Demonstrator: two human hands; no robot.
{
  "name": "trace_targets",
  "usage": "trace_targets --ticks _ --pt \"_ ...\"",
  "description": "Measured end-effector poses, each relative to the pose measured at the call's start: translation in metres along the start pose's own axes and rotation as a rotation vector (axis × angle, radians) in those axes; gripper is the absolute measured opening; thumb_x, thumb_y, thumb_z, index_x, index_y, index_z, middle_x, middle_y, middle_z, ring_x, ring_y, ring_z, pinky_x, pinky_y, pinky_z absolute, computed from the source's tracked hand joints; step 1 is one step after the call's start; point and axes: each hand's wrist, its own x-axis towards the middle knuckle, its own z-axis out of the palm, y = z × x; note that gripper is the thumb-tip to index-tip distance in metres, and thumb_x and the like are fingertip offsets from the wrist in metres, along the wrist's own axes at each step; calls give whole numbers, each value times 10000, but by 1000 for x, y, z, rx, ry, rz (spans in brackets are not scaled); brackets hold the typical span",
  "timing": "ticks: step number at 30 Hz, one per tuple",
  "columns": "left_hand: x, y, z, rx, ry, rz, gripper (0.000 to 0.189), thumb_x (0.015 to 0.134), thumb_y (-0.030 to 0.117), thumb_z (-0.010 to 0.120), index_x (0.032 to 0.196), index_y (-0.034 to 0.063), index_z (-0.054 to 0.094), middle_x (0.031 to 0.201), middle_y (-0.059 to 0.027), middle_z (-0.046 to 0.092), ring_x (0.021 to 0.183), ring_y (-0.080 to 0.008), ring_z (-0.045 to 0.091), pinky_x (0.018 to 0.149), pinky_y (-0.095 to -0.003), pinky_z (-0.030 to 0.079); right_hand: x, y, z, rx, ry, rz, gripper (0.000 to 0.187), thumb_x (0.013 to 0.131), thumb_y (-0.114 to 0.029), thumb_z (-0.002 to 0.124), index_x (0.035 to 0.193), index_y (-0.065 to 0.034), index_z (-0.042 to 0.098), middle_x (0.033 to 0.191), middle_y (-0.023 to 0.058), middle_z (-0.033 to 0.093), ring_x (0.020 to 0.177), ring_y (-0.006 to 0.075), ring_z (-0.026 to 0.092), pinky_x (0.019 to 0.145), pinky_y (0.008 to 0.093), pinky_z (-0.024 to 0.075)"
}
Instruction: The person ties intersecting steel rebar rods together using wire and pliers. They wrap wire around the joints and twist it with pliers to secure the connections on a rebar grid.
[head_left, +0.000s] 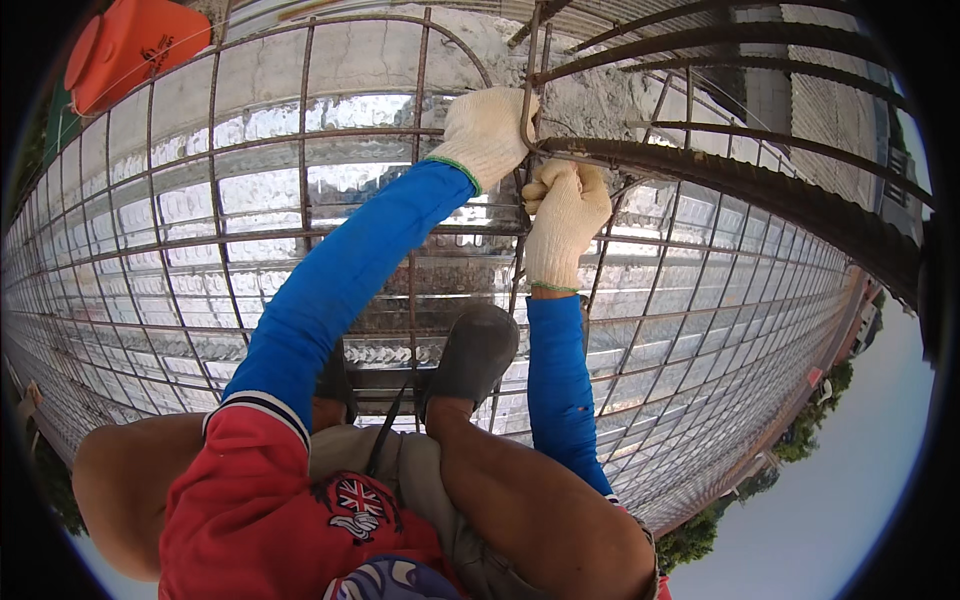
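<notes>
My left hand (487, 135), in a cream knit glove with a green hem, is at a bent steel stirrup (526, 112). The stirrup's upright leg crosses in front of the glove, and the fingertips are hidden behind it. Just below the end of a thick ribbed rebar (637, 154), my right hand (568, 221) wears a matching glove. Its fingers are curled in close to the bar joint; whether they pinch a thin wire cannot be made out. Under both hands spreads a welded steel mesh (412, 277) above shiny ribbed metal decking (262, 202).
Several ribbed rebars (750, 34) reach in from the upper right at head height. Rough concrete (592, 97) lies beyond the hands. An orange plastic container (139, 49) stands at the upper left. My dark shoe (474, 352) rests on the mesh. Open sky shows past the deck's right edge.
</notes>
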Motion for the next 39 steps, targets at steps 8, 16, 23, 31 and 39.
trace_targets --ticks 8,16,23,31,39 --pt "-2 -1 5 -34 -9 -90 206 896 326 633 934 157 745 853 -138 749 841 -390 744 704 -516 584 11 11 -17 -474 -46 -67 175 935 -5 590 1037 93 694 845 91 693 549 128 646 473 302 476" --pt "-2 4 7 -63 -24 -140 231 912 363 643 945 158 746 864 -113 763 835 -374 751 704 -514 589 7 9 -2 -479 -47 -113 232 952 -72 602 1063 92 721 707 75 671 504 125 636 476 302 463" --pt "0 7 1 -11 -117 -147 235 932 348 641 975 145 752 898 -122 767 863 -366 760 712 -505 599 2 17 -5 -485 21 -220 174 955 -21 666 1116 42 683 771 71 672 576 99 618 520 286 482" --pt "7 3 3 32 -157 -116 227 942 337 637 986 144 748 884 -110 768 853 -347 768 708 -504 601 2 10 3 -226 -38 -83 188 921 25 608 1098 54 663 853 86 706 578 107 648 476 256 474" --pt "-3 -4 1 -29 -40 -32 223 973 343 630 1059 157 719 851 -113 759 804 -364 762 668 -517 600 -1 7 6 -220 -4 -75 156 913 21 600 1051 52 665 789 67 686 554 101 641 441 247 439"
